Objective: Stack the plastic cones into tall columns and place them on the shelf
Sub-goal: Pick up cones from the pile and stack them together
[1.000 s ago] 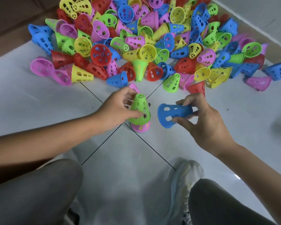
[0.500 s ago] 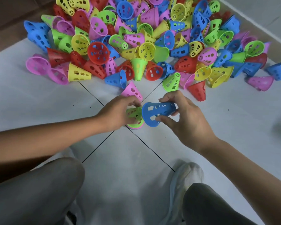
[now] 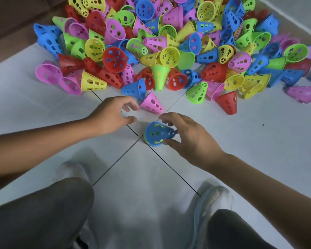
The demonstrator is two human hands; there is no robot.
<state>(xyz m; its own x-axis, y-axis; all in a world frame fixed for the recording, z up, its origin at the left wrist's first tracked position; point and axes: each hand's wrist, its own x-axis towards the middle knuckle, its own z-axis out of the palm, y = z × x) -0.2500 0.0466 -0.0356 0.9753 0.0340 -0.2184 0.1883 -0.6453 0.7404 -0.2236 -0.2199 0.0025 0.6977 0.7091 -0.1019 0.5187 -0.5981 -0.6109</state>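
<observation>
A short stack of cones (image 3: 157, 134) stands on the white floor where the tile lines cross, a blue cone on top with green showing through its holes. My right hand (image 3: 188, 138) holds the blue cone by its tip, fingers and thumb curled around it. My left hand (image 3: 113, 115) hovers off to the left of the stack with relaxed fingers, holding nothing, its fingertips close to a pink cone (image 3: 152, 103) lying on its side. A big pile of loose cones (image 3: 169, 44) in blue, green, yellow, red and pink fills the floor beyond.
A red cone (image 3: 227, 103) and a green cone (image 3: 197, 92) lie at the pile's near edge. My knees and white shoes (image 3: 212, 200) are at the bottom. A brown surface (image 3: 16, 24) borders the tiles at the far left. No shelf is in view.
My right hand has brought the blue cone down over the green one on the stack. My left hand has let go of the stack and moved up-left toward the pink cone.
</observation>
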